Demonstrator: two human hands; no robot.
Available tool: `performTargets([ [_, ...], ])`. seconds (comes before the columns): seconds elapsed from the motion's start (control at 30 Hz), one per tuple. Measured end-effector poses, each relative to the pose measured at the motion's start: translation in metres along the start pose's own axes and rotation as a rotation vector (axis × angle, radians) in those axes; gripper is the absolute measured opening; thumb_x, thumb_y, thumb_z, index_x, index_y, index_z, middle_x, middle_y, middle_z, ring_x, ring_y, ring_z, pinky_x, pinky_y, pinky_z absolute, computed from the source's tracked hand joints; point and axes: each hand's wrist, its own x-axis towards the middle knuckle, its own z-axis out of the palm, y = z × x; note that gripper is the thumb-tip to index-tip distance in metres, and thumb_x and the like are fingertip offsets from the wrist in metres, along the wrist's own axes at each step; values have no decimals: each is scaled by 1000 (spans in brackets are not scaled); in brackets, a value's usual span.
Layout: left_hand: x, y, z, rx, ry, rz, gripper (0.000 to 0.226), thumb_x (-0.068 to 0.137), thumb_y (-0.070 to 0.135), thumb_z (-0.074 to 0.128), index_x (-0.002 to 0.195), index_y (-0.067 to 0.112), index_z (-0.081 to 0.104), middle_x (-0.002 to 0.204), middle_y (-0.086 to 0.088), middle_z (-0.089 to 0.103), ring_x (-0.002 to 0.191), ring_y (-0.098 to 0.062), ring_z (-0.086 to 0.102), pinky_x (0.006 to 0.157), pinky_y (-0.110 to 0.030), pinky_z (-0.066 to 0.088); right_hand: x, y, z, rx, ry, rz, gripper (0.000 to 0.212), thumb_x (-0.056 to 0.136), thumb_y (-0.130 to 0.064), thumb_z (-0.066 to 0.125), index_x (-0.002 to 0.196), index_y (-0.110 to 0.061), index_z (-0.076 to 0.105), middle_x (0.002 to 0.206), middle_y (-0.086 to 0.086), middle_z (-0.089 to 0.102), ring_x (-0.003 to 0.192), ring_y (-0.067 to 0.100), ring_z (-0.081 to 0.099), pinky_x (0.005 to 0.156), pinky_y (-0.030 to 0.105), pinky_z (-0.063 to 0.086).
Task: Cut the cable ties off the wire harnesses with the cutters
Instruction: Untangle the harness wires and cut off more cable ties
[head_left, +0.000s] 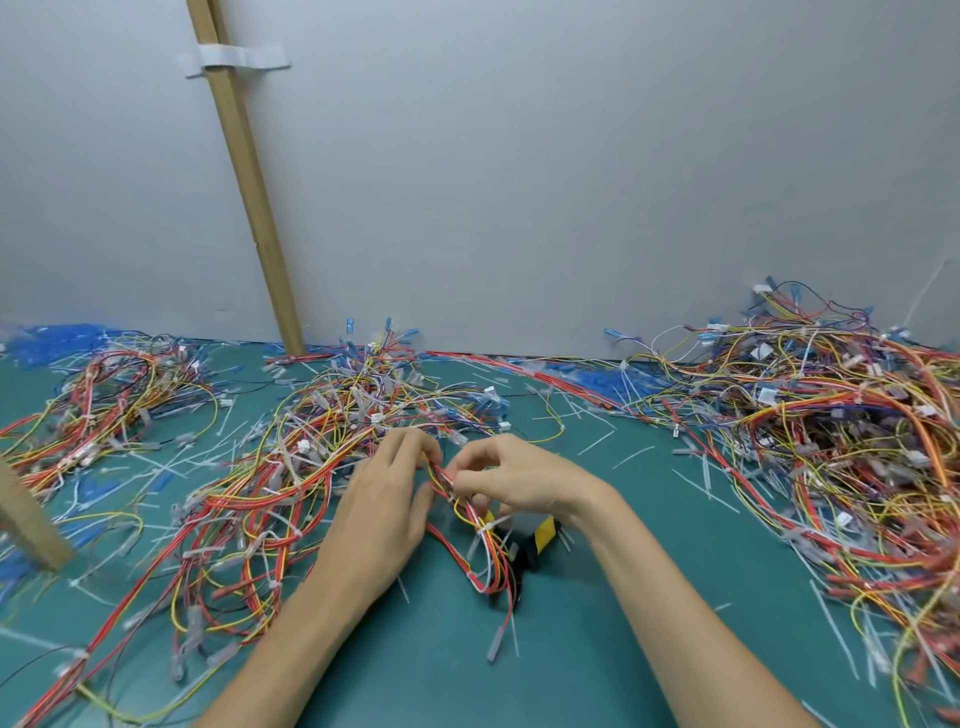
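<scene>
One wire bundle (493, 566) is pinched by the left hand (384, 509) and right hand (519, 478). It is floppy, so hold beside the white tie (488, 527).

Three harness heaps on worktop (597, 649): left pile (104, 405), centre pile (311, 441), right pile (831, 441), wall (571, 182) behind. Left hand (384, 509) and right hand (519, 475) grip one harness (483, 545) before centre pile. Cutters (540, 543) on worktop beneath right hand. Cut ties (706, 483) scattered between piles.
</scene>
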Motion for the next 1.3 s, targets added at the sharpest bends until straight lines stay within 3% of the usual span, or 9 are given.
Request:
performTargets([
  [0.07, 1, 1, 0, 62, 20, -2, 31, 84, 1, 63, 99, 24, 48, 104, 9, 48, 92, -20, 52, 84, -41, 45, 1, -4, 0, -144, 54, -13, 4, 84, -25, 66, 83, -24, 69, 70, -5, 67, 59, 5, 57, 56, 18, 48],
  [0.2, 3, 2, -1, 327, 67, 88, 26, 76, 2, 58, 94, 20, 56, 94, 4, 59, 88, -28, 55, 79, -44, 44, 2, -14, 11, -465, 155, -5, 22, 77, -37, 67, 79, -16, 72, 81, 1, 71, 84, 18, 64, 76, 33, 55],
  [0.4, 9, -13, 4, 313, 63, -18, 32, 87, 8, 63, 110, 30, 66, 111, 4, 58, 102, -26, 52, 84, -42, 43, -4, -21, 8, -550, 242, -101, 9, 87, -32, 64, 81, -26, 66, 99, -1, 48, 105, 23, 57, 93, 41, 49],
  [0.53, 12, -25, 7, 303, 12, -142, 51, 91, 16, 62, 134, 42, 51, 140, -1, 38, 110, -28, 46, 92, -47, 45, -12, -24, 2, -501, 209, -107, 9, 86, -24, 66, 81, -20, 72, 85, -1, 69, 91, 17, 61, 85, 35, 54],
  [0.7, 15, -37, -1, 353, 105, -163, 70, 84, 10, 68, 145, 36, 44, 141, -5, 41, 112, -34, 47, 97, -50, 44, -26, -40, -11, -428, 204, -192, 16, 84, -22, 68, 69, -25, 67, 52, -10, 55, 54, -5, 51, 56, 10, 32],
  [0.77, 16, -41, -7, 379, 182, -155, 65, 87, 11, 65, 145, 32, 45, 141, -9, 42, 117, -38, 46, 101, -53, 42, -29, -43, -22, -343, 264, -236, 19, 83, -23, 70, 64, -24, 67, 46, -12, 52, 46, -1, 45, 50, 12, 31],
  [0.9, 21, -48, -17, 450, 238, -262, 60, 93, 18, 59, 148, 30, 40, 161, -15, 22, 136, -42, 34, 116, -55, 27, -27, -15, -45, -54, 422, -178, 17, 86, -21, 73, 70, -17, 74, 51, -9, 48, 53, 10, 37, 57, 26, 31],
  [1.0, 17, -45, -15, 526, 171, -251, 59, 92, 26, 65, 147, 29, 44, 160, -17, 22, 138, -41, 34, 118, -53, 23, -21, 9, -41, -95, 467, -41, 12, 86, -19, 72, 75, -15, 77, 51, -8, 48, 49, 8, 37, 58, 25, 34],
  [1.3, 21, -54, -37, 433, 162, -224, 64, 79, 19, 80, 138, 18, 56, 163, -15, 22, 133, -42, 43, 107, -53, 38, -14, 7, -53, -185, 745, -125, 15, 87, -23, 69, 77, -15, 76, 45, -13, 52, 46, 0, 48, 51, 13, 34],
])
